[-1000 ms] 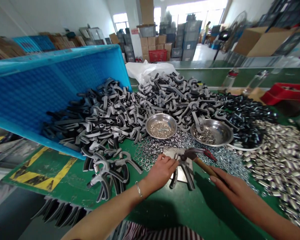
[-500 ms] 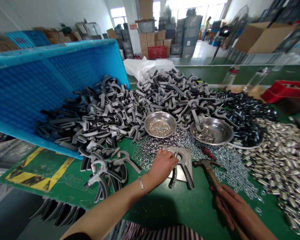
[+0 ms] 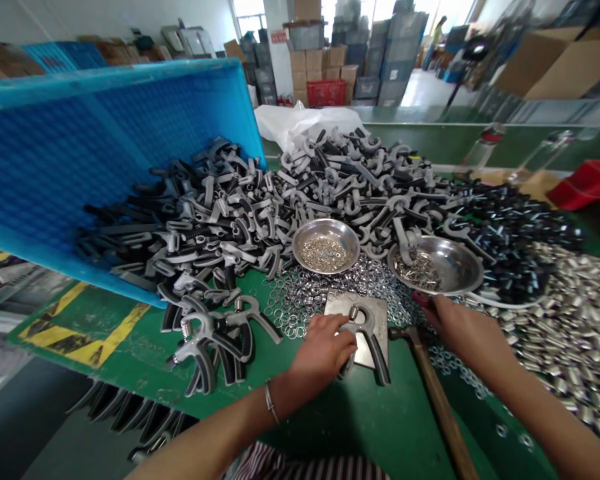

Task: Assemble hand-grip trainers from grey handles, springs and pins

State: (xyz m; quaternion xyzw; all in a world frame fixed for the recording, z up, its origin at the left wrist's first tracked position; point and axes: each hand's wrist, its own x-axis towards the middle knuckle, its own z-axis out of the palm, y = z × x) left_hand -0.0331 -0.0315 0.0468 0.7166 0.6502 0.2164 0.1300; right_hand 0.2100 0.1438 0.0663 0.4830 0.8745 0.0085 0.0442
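A grey and black spring hand grip (image 3: 375, 353) lies on a small metal plate (image 3: 380, 313), its coil spring at the top. My left hand (image 3: 325, 347) is closed on its left handle. My right hand (image 3: 457, 327) reaches to the near side of the right steel bowl, its fingers closed around a small red-handled tool (image 3: 423, 301) that looks like a screwdriver; its tip is hidden. Below that hand, a hammer (image 3: 437, 400) with a wooden handle rests on the green table, its head beside the plate.
A large heap of grey and black grip parts (image 3: 330, 173) spills from a tipped blue crate (image 3: 130, 113). Two steel bowls (image 3: 325, 230) (image 3: 460, 267) hold small metal parts. Loose rings (image 3: 290, 313) and metal cylinders (image 3: 565, 320) cover the table. Several assembled grips (image 3: 205, 340) lie at left.
My right hand has let go of the hammer, which now lies on the table, and has moved up to the red-handled tool. My left hand has shifted slightly down the grip.
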